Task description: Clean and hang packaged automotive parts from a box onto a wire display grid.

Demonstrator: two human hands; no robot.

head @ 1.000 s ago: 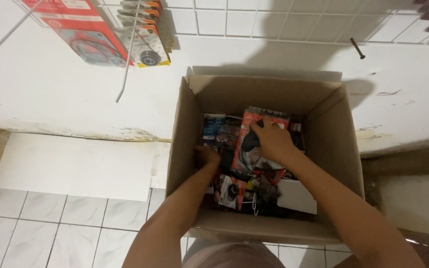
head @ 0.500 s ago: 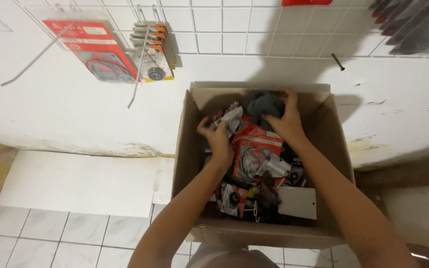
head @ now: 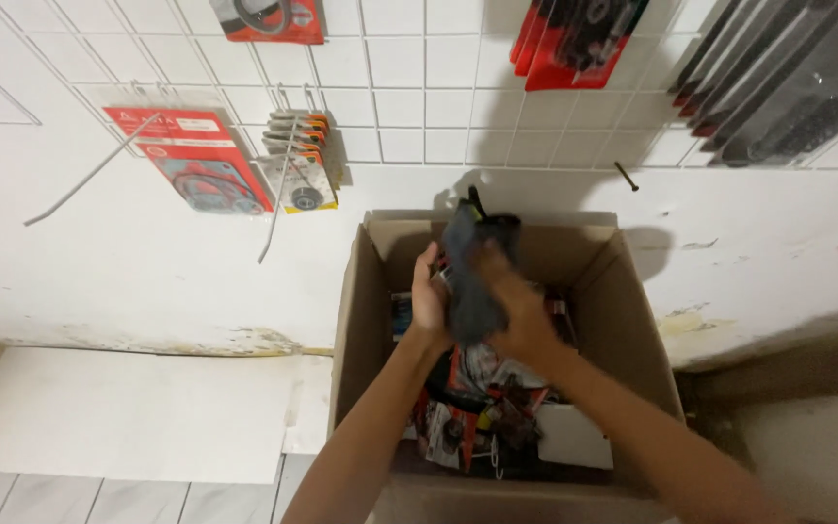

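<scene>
Both hands are up over the cardboard box (head: 632,320), w/ a dark grey packet (head: 472,272) between them, lifted above the box mouth toward 12 o'clock. Right hand (head: 516,311) is clamped round the packet's lower half from the 3 o'clock side, fingers wrapped. Left hand (head: 429,296) presses its 9 o'clock edge; looks like a grasp, but motion blur hides the fingertips, so can't tell how firm.

Risks, as a judgement:
- Packet could slip back into the box. It's blurred, so it's moving fast, and the grip is low on it.
- Packed goods (head: 477,417) below are a loose red/black heap, and something could snag on a wrist and spill over the box rim.
- The bare wire hook (head: 288,194) juts from the white wall grid (head: 400,58) at 10 o'clock and could catch a forearm on a reach.

Packet looks: dark grey to black, roughly oblong, taller than wide, w/ a small tab poking up at 12 o'clock. Surface detail is too blurred to read.

Nearby: red carded pack (head: 201,165) hangs at 10 o'clock and black tool packs (head: 778,87) at 2 o'clock. A white card (head: 574,437) lies in the box at 5 o'clock.
</scene>
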